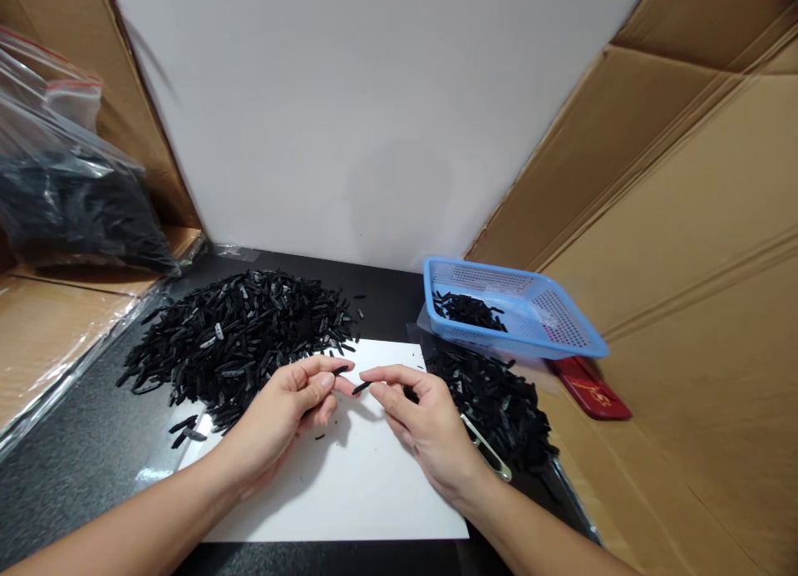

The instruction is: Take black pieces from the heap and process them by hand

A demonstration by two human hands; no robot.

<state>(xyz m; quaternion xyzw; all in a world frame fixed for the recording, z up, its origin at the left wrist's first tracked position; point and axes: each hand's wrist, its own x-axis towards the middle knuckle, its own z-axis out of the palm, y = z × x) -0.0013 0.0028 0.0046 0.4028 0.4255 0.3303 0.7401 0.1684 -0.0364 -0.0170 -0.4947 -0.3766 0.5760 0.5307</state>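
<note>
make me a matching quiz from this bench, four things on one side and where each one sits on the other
Things:
1. blue basket
2. big pile
3. plastic bag
4. red item

Places:
A. far left, on the cardboard
B. under the basket's near right corner
C. back right of the white sheet
D. left of the hands, partly on the sheet

Pairs: 1-C, 2-D, 3-A, 4-B

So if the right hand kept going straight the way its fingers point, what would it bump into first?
Probably the left hand: the right hand points left toward it, their fingertips almost meeting, each pinching a small black piece.
</note>
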